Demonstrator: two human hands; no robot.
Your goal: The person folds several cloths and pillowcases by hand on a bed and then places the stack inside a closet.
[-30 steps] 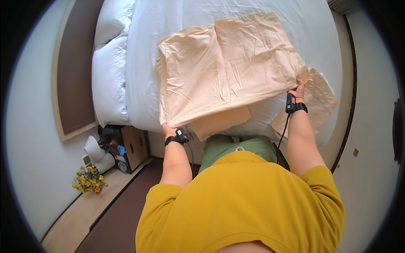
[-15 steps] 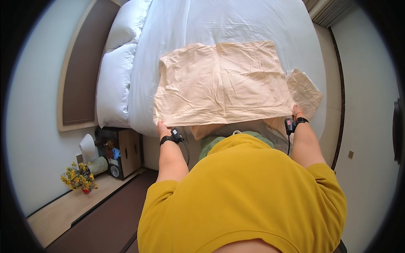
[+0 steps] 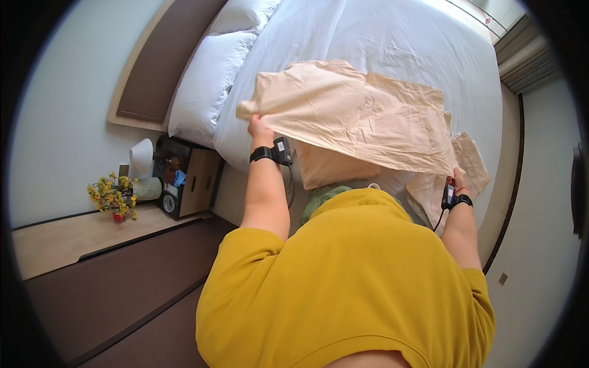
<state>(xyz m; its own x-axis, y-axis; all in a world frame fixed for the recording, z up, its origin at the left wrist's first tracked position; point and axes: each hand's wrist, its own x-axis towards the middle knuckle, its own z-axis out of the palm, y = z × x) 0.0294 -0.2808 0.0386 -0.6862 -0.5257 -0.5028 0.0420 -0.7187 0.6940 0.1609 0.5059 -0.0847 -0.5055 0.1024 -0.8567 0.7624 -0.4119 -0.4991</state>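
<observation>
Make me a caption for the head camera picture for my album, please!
Left hand and right hand hold a wrinkled cream cloth over a white bed.

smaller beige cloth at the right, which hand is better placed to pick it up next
Probably the right hand: it is close by the smaller cloth, though it holds a corner of the larger cloth. The left hand is farther away, holding near the other end.

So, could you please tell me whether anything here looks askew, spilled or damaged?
Nothing looks spilled or damaged. The beige cloth held by the left hand and right hand is creased and slanted, which looks untidy against the smoother white bedding.
</observation>
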